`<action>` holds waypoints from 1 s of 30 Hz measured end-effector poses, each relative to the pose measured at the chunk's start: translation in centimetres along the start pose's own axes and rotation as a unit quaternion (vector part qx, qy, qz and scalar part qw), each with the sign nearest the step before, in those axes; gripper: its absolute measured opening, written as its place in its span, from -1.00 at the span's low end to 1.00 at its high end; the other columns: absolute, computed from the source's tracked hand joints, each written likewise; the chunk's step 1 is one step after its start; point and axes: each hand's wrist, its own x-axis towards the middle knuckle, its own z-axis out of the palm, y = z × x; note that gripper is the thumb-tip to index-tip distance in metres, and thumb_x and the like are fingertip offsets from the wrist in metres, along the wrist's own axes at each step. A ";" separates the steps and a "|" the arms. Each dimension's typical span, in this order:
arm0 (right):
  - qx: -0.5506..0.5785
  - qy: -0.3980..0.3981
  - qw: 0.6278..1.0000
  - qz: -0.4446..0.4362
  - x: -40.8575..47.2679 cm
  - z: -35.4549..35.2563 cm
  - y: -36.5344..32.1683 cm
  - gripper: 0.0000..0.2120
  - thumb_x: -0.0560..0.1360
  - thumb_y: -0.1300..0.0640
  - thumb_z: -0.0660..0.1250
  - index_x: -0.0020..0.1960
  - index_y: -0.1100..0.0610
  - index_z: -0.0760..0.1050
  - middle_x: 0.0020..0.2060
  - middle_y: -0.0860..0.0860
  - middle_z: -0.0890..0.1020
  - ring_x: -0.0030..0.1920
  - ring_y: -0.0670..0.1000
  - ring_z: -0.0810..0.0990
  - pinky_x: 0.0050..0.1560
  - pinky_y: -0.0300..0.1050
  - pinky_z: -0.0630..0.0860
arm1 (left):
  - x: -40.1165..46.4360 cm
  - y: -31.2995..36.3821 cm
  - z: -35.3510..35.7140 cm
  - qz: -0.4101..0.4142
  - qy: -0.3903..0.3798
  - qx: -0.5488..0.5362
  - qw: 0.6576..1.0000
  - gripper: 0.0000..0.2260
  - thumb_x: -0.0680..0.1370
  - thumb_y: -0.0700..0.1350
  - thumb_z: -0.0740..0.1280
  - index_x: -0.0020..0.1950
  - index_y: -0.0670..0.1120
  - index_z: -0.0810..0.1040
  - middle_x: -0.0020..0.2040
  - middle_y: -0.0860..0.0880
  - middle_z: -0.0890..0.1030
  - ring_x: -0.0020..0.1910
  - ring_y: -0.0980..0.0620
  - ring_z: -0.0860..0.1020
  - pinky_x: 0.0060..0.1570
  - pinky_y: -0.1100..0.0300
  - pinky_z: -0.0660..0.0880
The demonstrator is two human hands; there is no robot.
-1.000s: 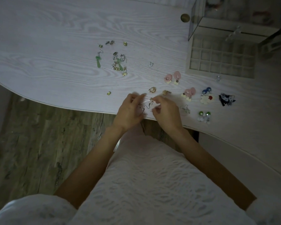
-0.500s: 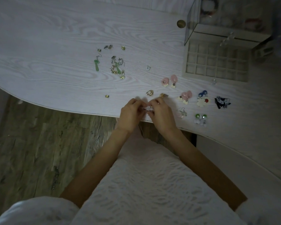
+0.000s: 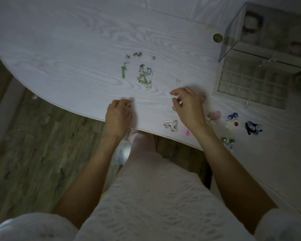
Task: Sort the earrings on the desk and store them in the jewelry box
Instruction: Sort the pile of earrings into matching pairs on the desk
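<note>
Pale woodgrain desk (image 3: 63, 54) spans the dim view. Left hand (image 3: 118, 117) curls at its near edge, fingertips pinched; what they hold I cannot tell. Loose earrings (image 3: 143, 76) lie beyond. Right hand (image 3: 189, 108) hovers half-curled, nothing visibly held. Jewelry box (image 3: 254, 84) sits far right.

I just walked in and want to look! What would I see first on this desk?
Two hands, the left hand and right hand, hover at the desk's near edge. Past them lies a tangled pile of earrings beside a green earring. At far right stands the jewelry box, its little compartments looking empty.
</note>
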 end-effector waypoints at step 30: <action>-0.025 -0.050 0.996 -0.072 10.0 5.3 -4.3 -0.71 0.58 0.23 0.14 0.28 0.21 0.42 0.06 0.16 0.51 0.04 0.10 0.49 -0.03 -0.10 0.42 | 12.6 -0.6 -1.2 0.007 -0.018 -0.008 1.000 -0.80 0.54 -0.19 0.27 0.14 -0.18 0.52 0.04 -0.21 0.52 -0.04 -0.14 0.51 -0.07 0.20 0.35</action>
